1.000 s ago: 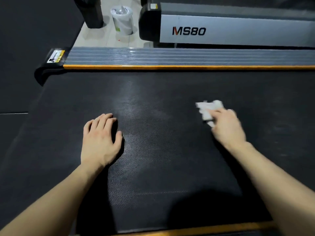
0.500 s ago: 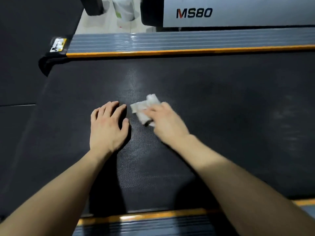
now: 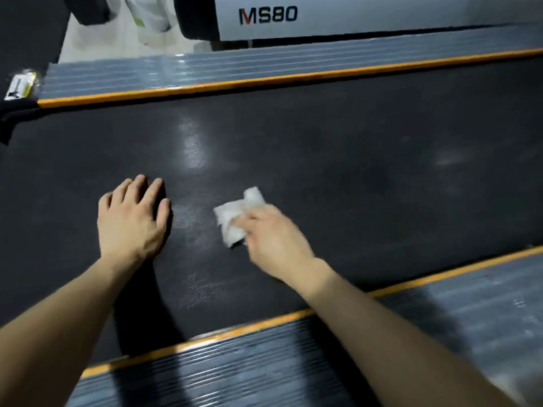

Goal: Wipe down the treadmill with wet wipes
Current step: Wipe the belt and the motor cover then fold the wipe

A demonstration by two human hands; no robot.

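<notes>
On the black belt (image 3: 338, 171) of the treadmill, the left hand (image 3: 133, 221) lies palm down, fingers straight and close together. The right hand (image 3: 273, 236), blurred, holds a crumpled white wipe (image 3: 235, 214) against the belt, fingers curled over its near part. The wipe lies near the left hand, to its right and apart from it. Ribbed grey rails with orange edging border the belt: far rail (image 3: 264, 64), near rail (image 3: 293, 365). Beyond the far rail stands a second machine (image 3: 382, 16) marked MS80.

The head camera looks forward and down from close above the treadmill belt (image 3: 352, 136), slightly tilted.
</notes>
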